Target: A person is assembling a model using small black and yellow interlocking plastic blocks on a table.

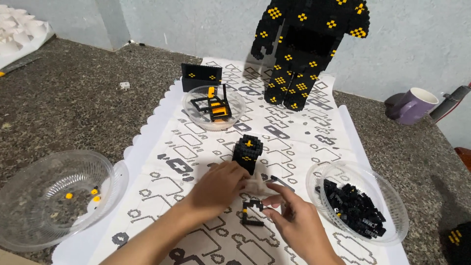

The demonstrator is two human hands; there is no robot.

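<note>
A small black block tower (248, 152) is gripped at its base by the left hand (216, 189), fingers clamped on it, mid-counter on the printed paper sheet (294, 142). A flat black block piece (251, 212) is pinched by the right hand (294, 223), beside a clear bowl (392, 196) of black blocks.

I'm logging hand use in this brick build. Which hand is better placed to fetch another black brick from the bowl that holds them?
Probably the right hand: it lies beside the bowl of black bricks, fingertips on a flat black piece. The left hand rests against the small black block assembly, farther from that bowl.
</note>
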